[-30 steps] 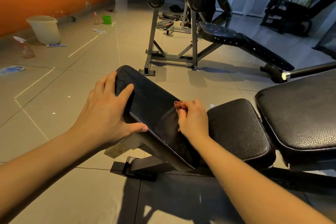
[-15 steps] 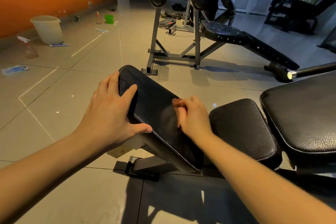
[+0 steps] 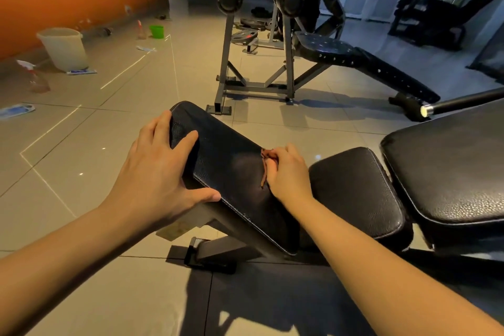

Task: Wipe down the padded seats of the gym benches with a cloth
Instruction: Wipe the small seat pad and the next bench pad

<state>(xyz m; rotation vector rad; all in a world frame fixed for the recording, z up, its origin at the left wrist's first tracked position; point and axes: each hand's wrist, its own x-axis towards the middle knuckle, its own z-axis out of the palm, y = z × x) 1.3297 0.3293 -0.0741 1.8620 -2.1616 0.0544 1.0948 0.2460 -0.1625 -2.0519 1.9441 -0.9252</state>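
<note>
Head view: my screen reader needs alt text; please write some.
A right hand holds a brown cloth against a tilted black bench pad while the left hand grips its upper end. Another gym bench stands behind.

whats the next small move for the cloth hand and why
Probably slide the right hand and its bunched cloth up the tilted pad toward the left hand, which holds the far end; the cloth sits mid-pad, so that upper stretch likely needs wiping.
</note>
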